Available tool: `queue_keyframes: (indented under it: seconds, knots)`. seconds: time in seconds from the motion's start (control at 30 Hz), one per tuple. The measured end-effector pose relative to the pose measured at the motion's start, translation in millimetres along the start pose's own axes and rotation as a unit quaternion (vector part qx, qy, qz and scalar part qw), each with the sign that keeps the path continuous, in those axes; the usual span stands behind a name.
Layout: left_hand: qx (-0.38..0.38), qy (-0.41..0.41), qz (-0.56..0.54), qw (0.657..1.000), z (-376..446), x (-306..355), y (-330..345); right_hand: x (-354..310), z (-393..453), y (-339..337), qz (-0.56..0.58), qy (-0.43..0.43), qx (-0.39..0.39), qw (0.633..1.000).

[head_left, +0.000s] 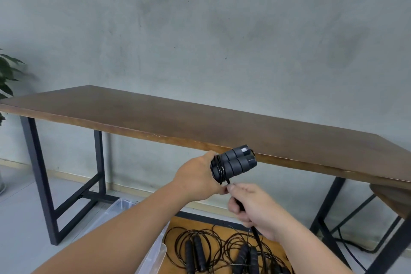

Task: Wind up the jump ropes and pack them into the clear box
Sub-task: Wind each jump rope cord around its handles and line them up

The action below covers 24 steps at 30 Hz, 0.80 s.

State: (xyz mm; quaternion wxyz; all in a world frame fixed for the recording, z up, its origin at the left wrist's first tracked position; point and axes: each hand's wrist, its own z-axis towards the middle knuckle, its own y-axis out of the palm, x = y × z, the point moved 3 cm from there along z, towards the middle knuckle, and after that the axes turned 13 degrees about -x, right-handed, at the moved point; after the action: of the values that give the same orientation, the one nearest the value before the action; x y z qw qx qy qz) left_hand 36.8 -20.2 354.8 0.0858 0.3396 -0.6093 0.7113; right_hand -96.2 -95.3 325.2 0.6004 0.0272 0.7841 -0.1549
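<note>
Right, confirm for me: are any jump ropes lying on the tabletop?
No: the tabletop is bare, and the loose jump ropes lie on the floor beneath it.

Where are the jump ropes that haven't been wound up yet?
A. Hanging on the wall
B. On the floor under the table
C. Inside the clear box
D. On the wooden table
B: the loose ropes lie in tangled loops on the floor below the table, beside the clear box, while the left hand holds one wound bundle.
</note>
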Motion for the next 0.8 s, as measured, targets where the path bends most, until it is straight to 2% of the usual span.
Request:
queue_keyframes:
  seconds: [0.1,0.23,0.37,0.43,0.63,0.7,0.8]
  knots:
    - [0.037,-0.050,0.071,0.996,7.6,-6.7,0.8,-13.4,-6.3,2.7,-0.144,0.026,0.024,0.989]
    - [0.037,-0.069,0.153,0.985,11.6,-6.2,1.2,-41.4,-10.7,-2.9,-0.380,0.024,0.050,0.923]
    - [0.030,-0.053,0.223,0.973,11.7,-0.2,3.1,-71.0,-14.3,-9.7,-0.514,0.016,0.047,0.856]
    - [0.005,-0.033,0.240,0.970,9.3,3.5,3.8,-85.1,-15.0,-17.3,-0.535,0.011,0.046,0.843]
    - [-0.108,0.051,0.234,0.965,-2.6,21.4,2.8,-108.6,-10.6,-48.0,-0.449,0.009,-0.013,0.894]
    - [-0.142,0.076,0.199,0.967,-6.3,25.3,0.0,-106.4,-8.1,-57.0,-0.404,0.002,-0.030,0.914]
    - [-0.177,0.106,0.118,0.971,-10.4,25.6,-5.1,-92.2,-4.8,-65.4,-0.276,-0.017,-0.053,0.960]
